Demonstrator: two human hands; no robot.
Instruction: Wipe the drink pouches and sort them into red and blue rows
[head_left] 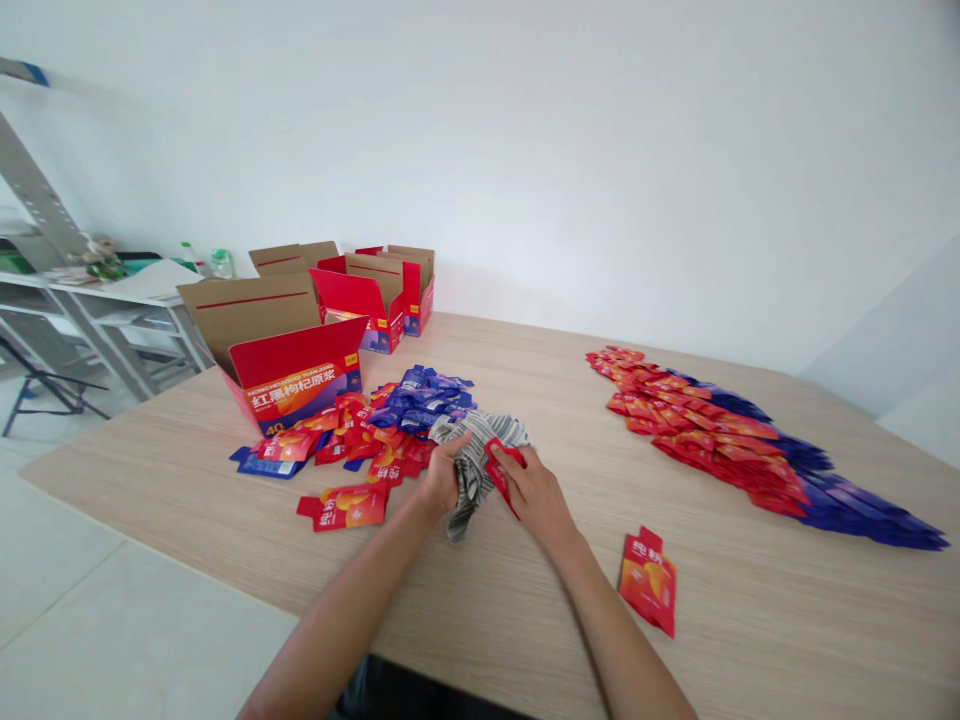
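A grey-and-white striped cloth (474, 462) is bunched in my left hand (444, 474), whose fingers close around it. My right hand (537, 492) grips a red sachet (501, 470) against the cloth's right side. Just beyond and left of my hands lies a loose heap of red sachets (352, 432) and blue sachets (424, 398). One red-orange sachet (349, 507) lies flat in front of that heap. Another single red-orange sachet (649, 582) rests on the table to the right of my right forearm.
An open red and purple carton (296, 385) stands behind the heap, with more open cartons (367, 300) farther back. Overlapping rows of red sachets (697, 430) and blue sachets (862, 505) cover the right side of the wooden table (540, 370). A white wall rises behind.
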